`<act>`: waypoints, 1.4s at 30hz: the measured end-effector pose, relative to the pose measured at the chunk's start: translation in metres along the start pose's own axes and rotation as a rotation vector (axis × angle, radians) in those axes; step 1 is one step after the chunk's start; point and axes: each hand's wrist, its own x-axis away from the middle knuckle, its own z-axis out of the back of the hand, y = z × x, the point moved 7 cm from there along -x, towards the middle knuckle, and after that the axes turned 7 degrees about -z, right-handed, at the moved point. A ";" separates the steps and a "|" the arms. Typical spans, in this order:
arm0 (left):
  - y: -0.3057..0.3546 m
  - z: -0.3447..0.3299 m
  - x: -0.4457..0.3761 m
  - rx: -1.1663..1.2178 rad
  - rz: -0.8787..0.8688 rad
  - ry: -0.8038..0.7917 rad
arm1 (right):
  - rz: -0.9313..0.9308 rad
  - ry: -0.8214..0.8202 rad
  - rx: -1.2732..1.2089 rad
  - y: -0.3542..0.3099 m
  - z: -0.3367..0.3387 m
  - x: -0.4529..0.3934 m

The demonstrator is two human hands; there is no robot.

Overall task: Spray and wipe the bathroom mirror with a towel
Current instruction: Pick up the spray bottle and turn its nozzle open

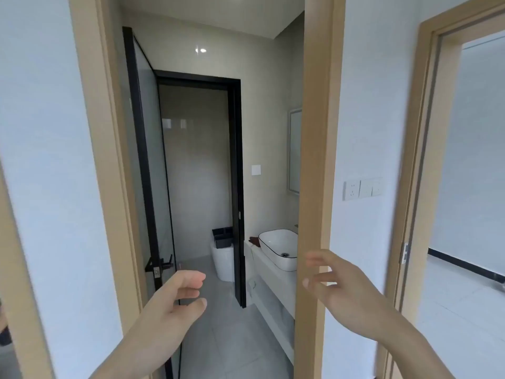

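I'm looking through a tan wooden door frame (314, 160) into the bathroom; my left hand (175, 299) is raised at 7 o'clock with its fingers loosely curled and holding nothing; my right hand (336, 280) is up at 5 o'clock, blurred, fingers spread loose and also holding nothing, its fingertips in front of the frame's right post. The bathroom mirror (295, 151) hangs on the right-hand wall at about 3 o'clock, only a narrow strip of it visible past the post; below it, at 4 o'clock, a white basin (278, 247) with a dark rim sits on a white counter (270, 272); something dark red (254, 240) lies on the counter just beside the basin, too small for me to tell what it is. A black-framed glass door (147, 170) stands open at 9 o'clock; beyond it, near centre, a white toilet (224, 263) carries a dark bin (222, 237) on top; 1 white wall switch (256, 170) sits left of the mirror, and a row of sockets (362, 188) is on the outer wall at 3 o'clock.
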 end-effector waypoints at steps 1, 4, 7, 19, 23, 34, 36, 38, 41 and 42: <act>-0.005 -0.006 -0.004 0.005 -0.004 0.002 | 0.004 0.010 -0.043 0.004 0.003 -0.005; -0.014 -0.025 -0.017 0.003 0.013 -0.021 | -0.019 0.014 -0.085 0.020 0.007 -0.022; -0.030 -0.041 -0.038 -0.003 0.032 -0.029 | -0.029 -0.019 -0.073 0.036 -0.001 -0.049; -0.118 -0.026 -0.221 -0.006 0.021 -0.116 | -0.064 -0.019 -0.046 0.011 -0.072 -0.222; -0.144 -0.016 -0.286 -0.013 -0.022 -0.157 | -0.075 -0.005 -0.046 0.003 -0.100 -0.278; -0.259 -0.037 -0.424 0.076 0.115 -0.157 | -0.150 -0.019 -0.048 0.045 -0.155 -0.430; -0.286 -0.049 -0.448 0.086 0.174 -0.159 | -0.174 -0.022 -0.069 0.066 -0.162 -0.465; -0.309 -0.063 -0.477 0.088 0.218 -0.151 | -0.198 -0.029 -0.087 0.089 -0.168 -0.501; -0.333 -0.079 -0.530 0.106 0.263 -0.119 | -0.228 -0.036 -0.117 0.116 -0.173 -0.567; -0.337 -0.082 -0.548 0.114 0.267 -0.108 | -0.235 -0.039 -0.120 0.121 -0.176 -0.589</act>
